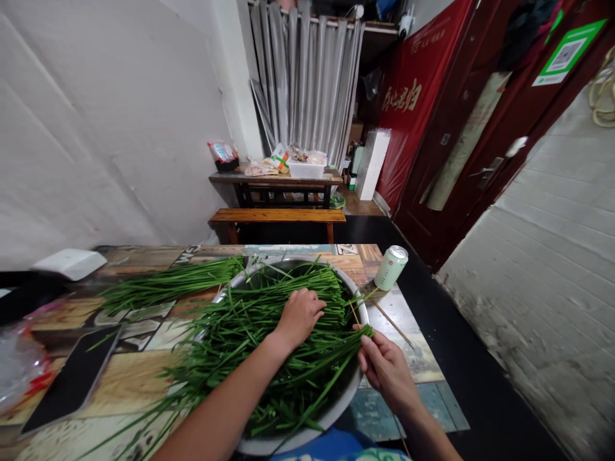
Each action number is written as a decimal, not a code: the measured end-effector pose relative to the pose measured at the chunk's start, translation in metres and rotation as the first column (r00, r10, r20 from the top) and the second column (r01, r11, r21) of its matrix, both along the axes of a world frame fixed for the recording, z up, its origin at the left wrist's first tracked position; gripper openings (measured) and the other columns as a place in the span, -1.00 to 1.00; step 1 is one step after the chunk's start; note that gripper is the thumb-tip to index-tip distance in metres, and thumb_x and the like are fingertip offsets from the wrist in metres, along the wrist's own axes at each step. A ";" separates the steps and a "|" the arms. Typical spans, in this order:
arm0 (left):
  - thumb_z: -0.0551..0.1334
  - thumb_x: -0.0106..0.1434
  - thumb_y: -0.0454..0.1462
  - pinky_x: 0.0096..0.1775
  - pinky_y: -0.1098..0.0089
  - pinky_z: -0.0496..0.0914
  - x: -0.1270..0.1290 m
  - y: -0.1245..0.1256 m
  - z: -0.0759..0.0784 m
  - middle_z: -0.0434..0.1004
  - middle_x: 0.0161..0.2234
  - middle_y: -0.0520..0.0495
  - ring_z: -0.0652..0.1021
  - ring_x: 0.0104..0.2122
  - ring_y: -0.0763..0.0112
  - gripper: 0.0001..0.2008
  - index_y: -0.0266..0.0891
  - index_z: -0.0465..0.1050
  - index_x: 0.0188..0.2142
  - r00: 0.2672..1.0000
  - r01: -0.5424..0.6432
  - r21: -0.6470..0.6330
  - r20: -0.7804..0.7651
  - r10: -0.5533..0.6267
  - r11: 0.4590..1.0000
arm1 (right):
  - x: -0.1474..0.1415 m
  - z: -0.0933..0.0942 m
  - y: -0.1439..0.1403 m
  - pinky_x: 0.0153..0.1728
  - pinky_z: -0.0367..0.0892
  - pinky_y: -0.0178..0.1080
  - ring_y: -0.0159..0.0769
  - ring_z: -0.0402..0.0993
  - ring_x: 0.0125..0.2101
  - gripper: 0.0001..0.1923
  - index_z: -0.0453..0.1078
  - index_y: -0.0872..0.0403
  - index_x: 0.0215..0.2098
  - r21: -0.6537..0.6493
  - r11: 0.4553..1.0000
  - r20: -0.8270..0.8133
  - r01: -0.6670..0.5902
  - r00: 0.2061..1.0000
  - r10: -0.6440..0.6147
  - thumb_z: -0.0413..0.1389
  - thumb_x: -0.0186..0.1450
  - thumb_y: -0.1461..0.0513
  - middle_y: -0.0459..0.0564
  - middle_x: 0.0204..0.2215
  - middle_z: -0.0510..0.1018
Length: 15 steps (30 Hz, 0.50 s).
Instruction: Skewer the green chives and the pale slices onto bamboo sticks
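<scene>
Between the fingers of the right hand [388, 370], a pinched bunch of green stalks [334, 362]

Left hand [298, 315] rests curled on the larger heap [262, 304] (whether it grips any, I cannot tell), which spills over a metal bowl [343, 404]; on the worktop [435, 397], a can [391, 269] stands right, a phone [72, 378] lies left

Bag [19, 368], left edge: cut off, contents unclear. Basin [339, 413]: bottom hidden (greens [250, 320] heaped over it). Can [391, 269]: small print illegible. Left hand [298, 317]: palm out of sight. Loops [600, 99], right edge: cut off.
</scene>
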State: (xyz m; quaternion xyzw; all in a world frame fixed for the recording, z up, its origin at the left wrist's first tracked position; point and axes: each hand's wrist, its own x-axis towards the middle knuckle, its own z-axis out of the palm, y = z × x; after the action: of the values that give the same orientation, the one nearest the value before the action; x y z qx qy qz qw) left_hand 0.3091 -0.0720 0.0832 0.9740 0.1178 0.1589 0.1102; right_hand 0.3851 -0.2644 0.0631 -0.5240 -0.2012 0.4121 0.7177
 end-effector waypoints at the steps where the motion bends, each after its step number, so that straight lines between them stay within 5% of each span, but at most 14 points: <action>1: 0.18 0.13 -0.29 -0.25 0.32 0.19 0.001 -0.001 0.000 0.42 -0.40 -0.08 0.35 -0.31 0.33 -0.88 -0.16 0.49 -0.35 1.000 0.007 0.000 -0.001 -0.007 1.000 | 0.000 0.000 0.000 -0.84 -0.21 -0.51 -0.66 -0.10 -0.84 -0.59 0.25 0.15 -0.09 -0.005 1.000 0.001 -0.001 1.000 0.001 0.05 0.20 0.06 -0.26 -0.73 0.26; 7: 0.08 0.18 -0.32 -0.23 0.33 0.19 0.003 -0.005 0.003 0.44 -0.39 -0.08 0.37 -0.31 0.35 -0.83 -0.21 0.45 -0.40 0.996 0.046 -0.074 0.076 -0.040 0.996 | 0.002 -0.001 0.000 -0.84 -0.21 -0.51 -0.65 -0.10 -0.85 -0.57 0.25 0.15 -0.09 -0.018 1.000 -0.007 -0.021 1.000 0.021 0.07 0.18 0.04 -0.27 -0.75 0.26; 15: 0.06 0.16 -0.32 -0.27 0.40 0.29 0.007 -0.008 0.005 0.49 -0.38 -0.03 0.45 -0.37 0.39 -0.82 -0.22 0.41 -0.29 0.986 0.011 -0.406 0.158 0.058 0.914 | 0.003 0.002 0.001 -0.85 -0.22 -0.52 -0.66 -0.11 -0.86 -0.57 0.27 0.15 -0.12 -0.029 0.999 0.011 -0.034 0.999 0.034 0.08 0.17 0.03 -0.28 -0.77 0.26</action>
State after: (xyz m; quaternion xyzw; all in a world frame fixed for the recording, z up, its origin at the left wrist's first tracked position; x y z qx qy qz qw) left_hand 0.3162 -0.0803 0.0878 0.9118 0.1503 0.2134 0.3171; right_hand 0.3878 -0.2634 0.0652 -0.5332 -0.2081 0.4240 0.7018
